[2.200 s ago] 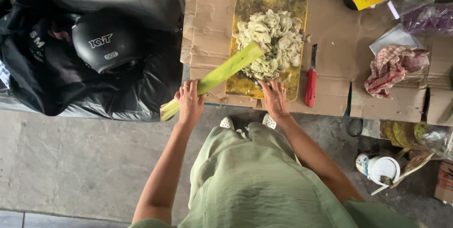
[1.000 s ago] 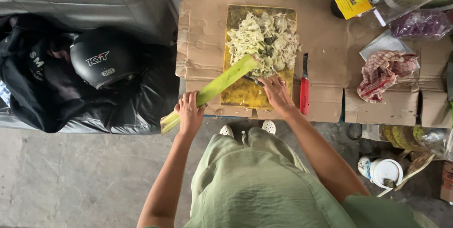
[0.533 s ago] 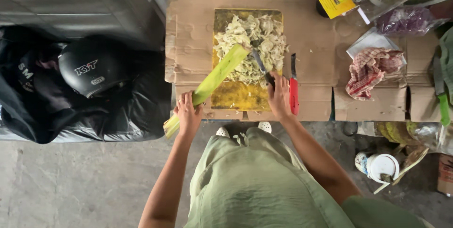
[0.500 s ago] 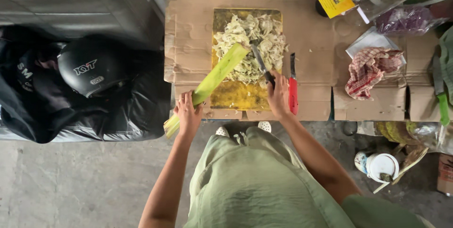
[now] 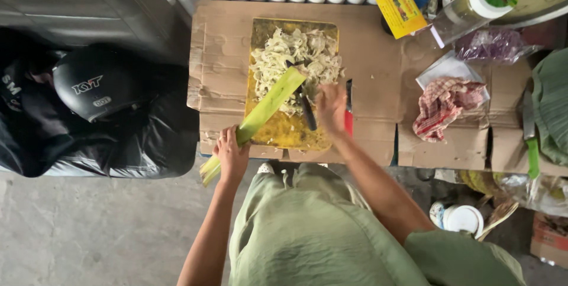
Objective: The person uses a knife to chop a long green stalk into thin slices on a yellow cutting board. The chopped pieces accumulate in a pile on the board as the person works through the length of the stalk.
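Your left hand grasps the green stalk; your right hand clenches the knife, whose blade could slip on that overhanging stalk at centre frame.

The counter is covered with flattened brown cardboard, and a yellow cutting board lies on it as the landmark. Just right of the board lies a red-handled knife. Further right sit a checked red-and-white cloth on a clear plastic sheet — and beyond that a purple bag. Up and to the right of the board rests a yellow packet, near a white-capped bottle.
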